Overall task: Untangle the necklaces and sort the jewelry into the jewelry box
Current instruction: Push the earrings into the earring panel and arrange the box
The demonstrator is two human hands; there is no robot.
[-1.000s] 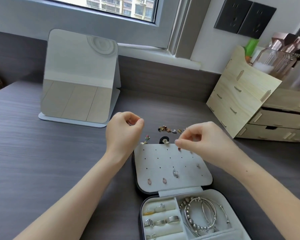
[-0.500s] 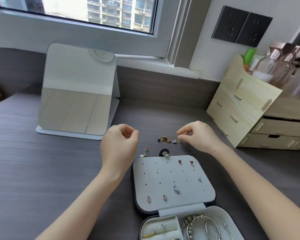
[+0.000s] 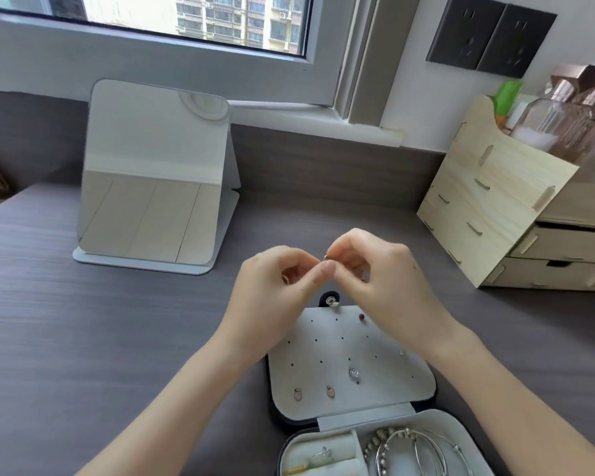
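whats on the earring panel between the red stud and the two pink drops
In the head view, one small silver earring sits there, nearer the pink drops; otherwise just bare panel.

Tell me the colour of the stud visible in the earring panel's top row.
The stud is dark red; the head view shows it best.

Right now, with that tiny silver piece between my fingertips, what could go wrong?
The small silver piece is pinched between your left hand and right hand in mid-air; if it slips, it could fall onto the dark desk and be hard to spot. Your right forearm crosses the earring panel, so lowering it might knock the mounted studs.
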